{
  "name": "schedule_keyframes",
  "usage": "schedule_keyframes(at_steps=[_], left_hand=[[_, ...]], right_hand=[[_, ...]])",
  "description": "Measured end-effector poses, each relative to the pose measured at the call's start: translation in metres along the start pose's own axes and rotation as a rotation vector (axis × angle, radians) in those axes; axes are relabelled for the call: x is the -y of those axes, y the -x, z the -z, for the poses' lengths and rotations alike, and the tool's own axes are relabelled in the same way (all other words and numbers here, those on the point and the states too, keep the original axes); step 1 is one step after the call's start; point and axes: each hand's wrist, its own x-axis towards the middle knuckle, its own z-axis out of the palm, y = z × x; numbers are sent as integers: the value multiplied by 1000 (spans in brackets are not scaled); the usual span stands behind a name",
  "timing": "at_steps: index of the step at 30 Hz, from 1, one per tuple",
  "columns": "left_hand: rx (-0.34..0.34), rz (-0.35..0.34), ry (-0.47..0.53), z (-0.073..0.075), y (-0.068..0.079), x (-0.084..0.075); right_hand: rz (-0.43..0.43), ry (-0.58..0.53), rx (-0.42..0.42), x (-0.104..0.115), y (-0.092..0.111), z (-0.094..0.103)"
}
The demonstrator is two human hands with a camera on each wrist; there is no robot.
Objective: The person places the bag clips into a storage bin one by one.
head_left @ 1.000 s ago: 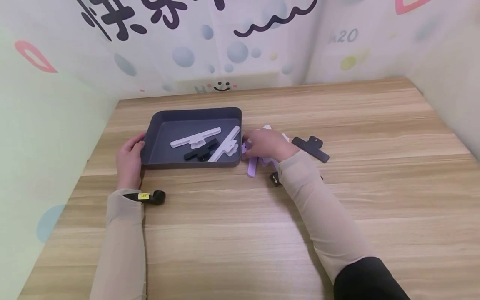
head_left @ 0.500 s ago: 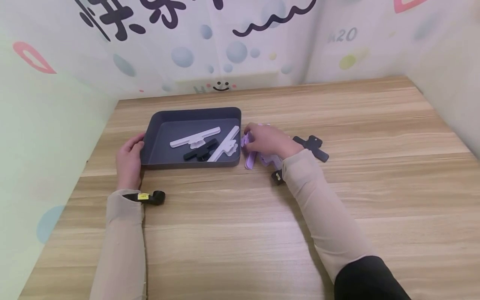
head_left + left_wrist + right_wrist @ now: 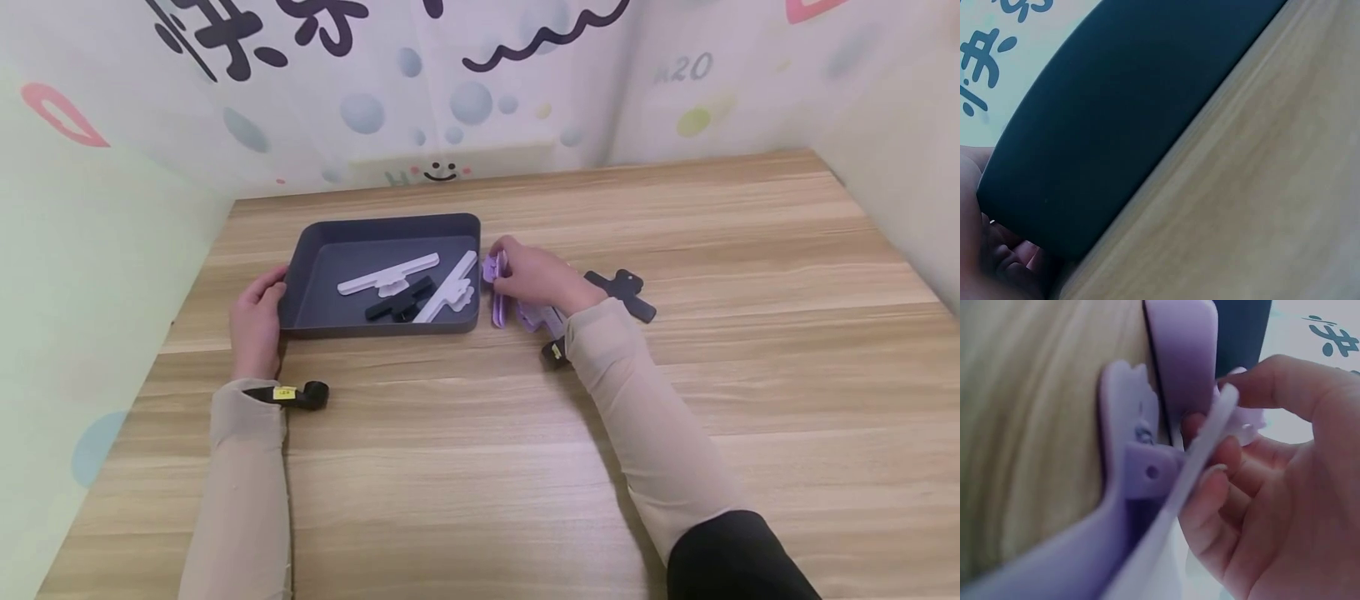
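My left hand (image 3: 255,327) grips the left side of a dark grey tray (image 3: 378,330). In the left wrist view, its fingers (image 3: 1007,253) curl at the tray's corner. Just off the tray's right wall, my right hand (image 3: 538,277) pinches a purple bag clip (image 3: 499,312) by its handle part; the clip's long bar (image 3: 1185,350) points towards me. Another purple clip (image 3: 1132,425) lies close under the hand, partly hidden by it. Inside the tray are a white clip (image 3: 390,273), a black clip (image 3: 401,300) and a second white clip (image 3: 447,292).
A dark grey clip (image 3: 622,293) lies on the wooden table (image 3: 450,483) right of my right hand. The black camera (image 3: 555,353) of the right wrist sits by the sleeve. A printed wall sheet (image 3: 420,75) rises behind the table.
My right hand has taken hold of the purple clip and shifted it slightly away from me, turning it more upright. The left hand stays on the tray.
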Motion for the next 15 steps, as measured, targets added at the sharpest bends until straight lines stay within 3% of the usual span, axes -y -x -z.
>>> schedule_keyframes(at_steps=[15], left_hand=[[-12,-26,38,-1,-1,1]], right_hand=[[11,-183,-29,-18,-8,-4]])
